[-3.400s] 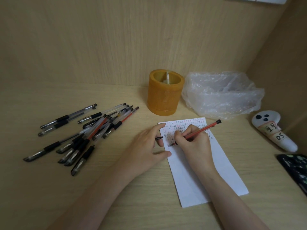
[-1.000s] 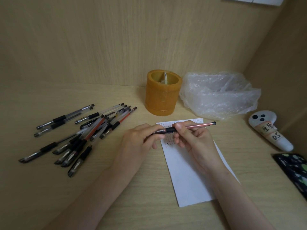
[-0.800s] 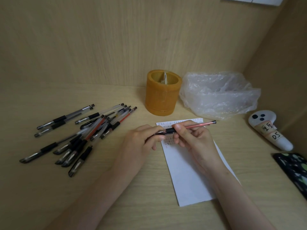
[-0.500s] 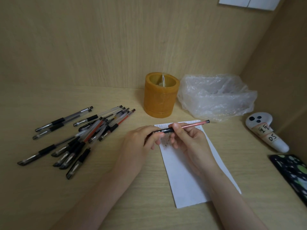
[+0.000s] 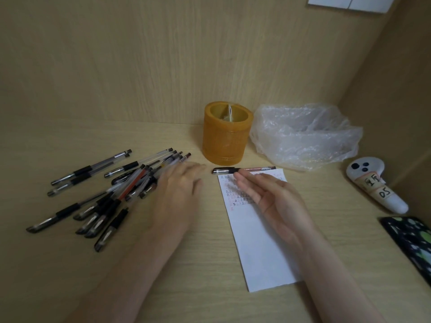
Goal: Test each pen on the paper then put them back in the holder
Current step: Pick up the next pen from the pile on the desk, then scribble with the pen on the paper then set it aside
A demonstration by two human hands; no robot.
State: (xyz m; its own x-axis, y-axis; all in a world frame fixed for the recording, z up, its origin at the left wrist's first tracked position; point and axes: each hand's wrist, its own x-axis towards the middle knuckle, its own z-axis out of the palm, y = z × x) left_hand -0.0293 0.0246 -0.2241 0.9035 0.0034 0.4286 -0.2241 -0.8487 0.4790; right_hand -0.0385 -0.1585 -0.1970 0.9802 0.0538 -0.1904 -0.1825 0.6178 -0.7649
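Note:
A capped red pen (image 5: 243,169) lies flat at the top edge of the white paper (image 5: 258,238), in front of the orange holder (image 5: 225,136). No hand touches it. My right hand (image 5: 270,197) hovers over the paper's written part, fingers straight, palm turned leftward. My left hand (image 5: 180,187) is blurred, fingers extended, at the right edge of a pile of several pens (image 5: 105,194) lying on the desk to the left. The holder stands upright against the back wall.
A crumpled clear plastic bag (image 5: 303,136) sits right of the holder. A white controller with a handwritten label (image 5: 373,183) lies at the far right, a dark patterned phone (image 5: 410,243) below it. Wooden walls close the back and right.
Both hands held the red pen and capped it; now it lies on the desk above the paper. My left hand has swung left to the pen pile; my right hand has opened.

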